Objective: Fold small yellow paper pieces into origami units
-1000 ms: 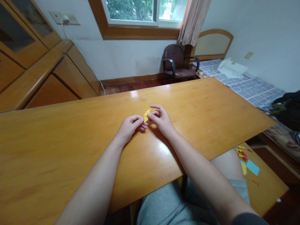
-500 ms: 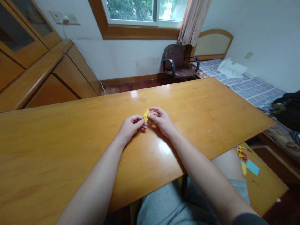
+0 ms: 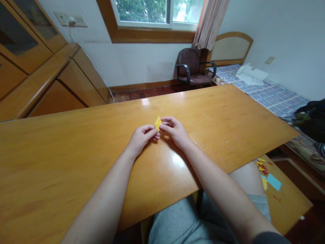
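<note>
The wide bench [image 3: 76, 145] lies beneath and around the fingers. The left hand [image 3: 141, 137] and right hand [image 3: 176, 131] hold the yellow folded paper [image 3: 157, 123] between their narrowed fingers; uneven pulling from either side could tear it, and a slackened pinch might let its small creases spring open.

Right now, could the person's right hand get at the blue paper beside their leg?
Probably yes: the blue paper lies uncovered on the bench to the person's right. The right hand has fingers on the folded yellow paper, though, so would likely need to let go first.
</note>
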A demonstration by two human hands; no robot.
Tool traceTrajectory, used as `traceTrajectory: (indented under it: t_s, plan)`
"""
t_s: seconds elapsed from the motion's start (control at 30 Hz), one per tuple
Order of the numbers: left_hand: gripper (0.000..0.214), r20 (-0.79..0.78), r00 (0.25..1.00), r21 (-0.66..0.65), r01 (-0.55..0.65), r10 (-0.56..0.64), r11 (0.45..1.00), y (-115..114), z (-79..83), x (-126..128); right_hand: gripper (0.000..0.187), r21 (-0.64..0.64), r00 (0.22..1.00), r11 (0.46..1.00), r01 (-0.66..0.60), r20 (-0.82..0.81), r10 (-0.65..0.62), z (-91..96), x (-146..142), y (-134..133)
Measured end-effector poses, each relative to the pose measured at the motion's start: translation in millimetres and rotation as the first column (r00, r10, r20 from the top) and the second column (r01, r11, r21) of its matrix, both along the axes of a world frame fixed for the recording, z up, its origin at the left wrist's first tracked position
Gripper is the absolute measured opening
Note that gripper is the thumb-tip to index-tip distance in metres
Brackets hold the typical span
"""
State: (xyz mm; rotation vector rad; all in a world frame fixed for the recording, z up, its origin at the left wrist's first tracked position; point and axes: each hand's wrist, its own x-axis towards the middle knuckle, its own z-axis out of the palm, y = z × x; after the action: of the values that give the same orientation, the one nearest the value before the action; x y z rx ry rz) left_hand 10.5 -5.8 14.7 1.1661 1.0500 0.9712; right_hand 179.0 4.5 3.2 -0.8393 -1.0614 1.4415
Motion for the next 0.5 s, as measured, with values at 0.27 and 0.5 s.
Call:
traceTrajectory:
  t_s: [0.27,0.5]
  plan:
    - [0.032,-0.019,1.000,0.023,0.021,-0.021,1.000,1.0,-2.5,-0.4,0.038,0.033,0.998,0.999,0.009,0.057,-0.011,-1.2,-0.3,-0.8]
    - [0.031,-0.019,0.999,-0.006,0.038,-0.039,0.999,-0.6,0.0,-0.7,0.037,0.044,0.998,0.999,0.009,0.064,-0.012,-0.4,-0.1,-1.3]
